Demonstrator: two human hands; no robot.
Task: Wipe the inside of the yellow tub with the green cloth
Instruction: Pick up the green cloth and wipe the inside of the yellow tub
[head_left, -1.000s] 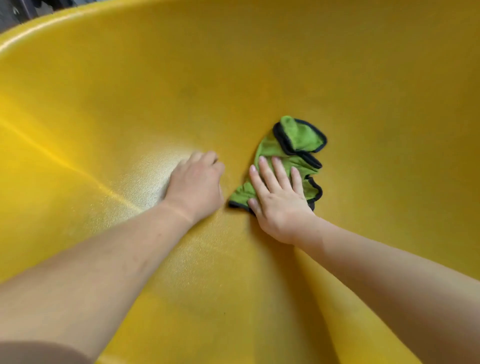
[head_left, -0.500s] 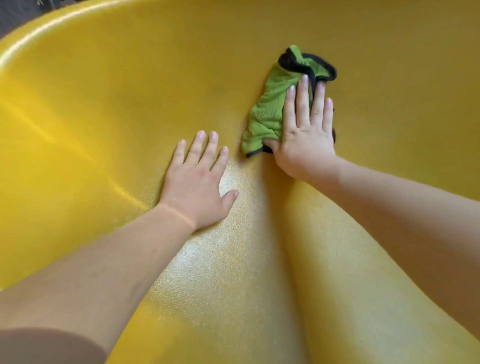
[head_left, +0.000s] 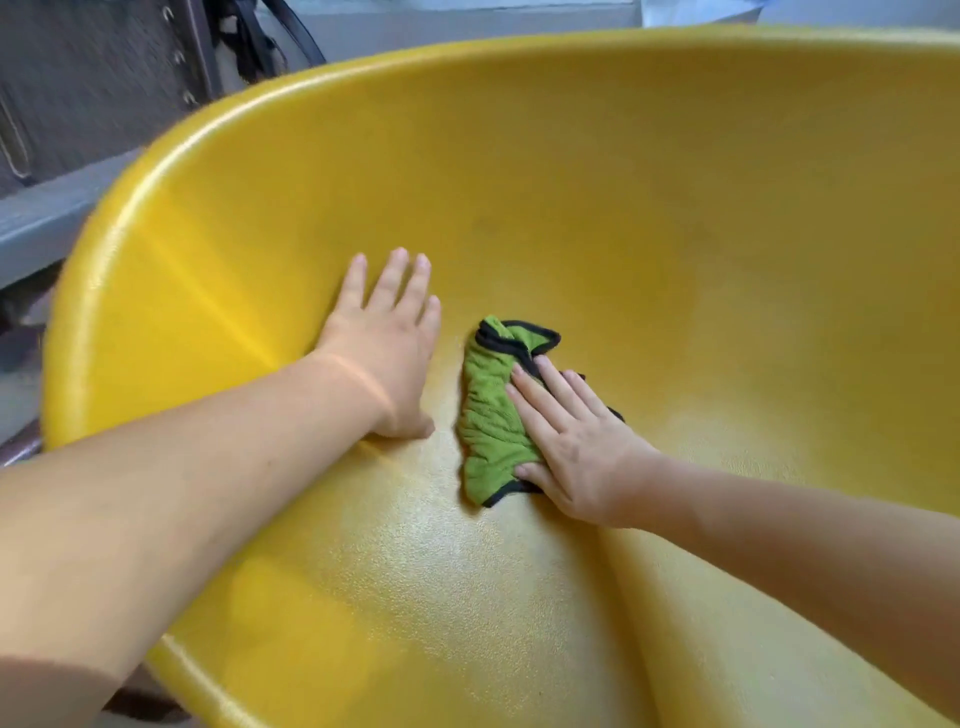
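Observation:
The big yellow tub (head_left: 649, 171) fills most of the view, its rounded rim curving across the top and down the left. A crumpled green cloth (head_left: 491, 415) with a black hem lies on the tub's inner surface near the middle. My right hand (head_left: 576, 447) presses flat on the cloth's right side, fingers stretched out and pointing up-left. My left hand (head_left: 387, 343) rests flat on the bare tub wall just left of the cloth, fingers spread, holding nothing. Part of the cloth is hidden under my right palm.
Beyond the tub's rim at the top left are a grey ledge (head_left: 36, 218), a dark textured wall (head_left: 93, 62) and some black cables (head_left: 260, 41). A pale wall runs along the top edge.
My right hand has dragged the cloth back down the tub wall from high up to the lower middle. The view has pulled back, so the rim and the room behind now show.

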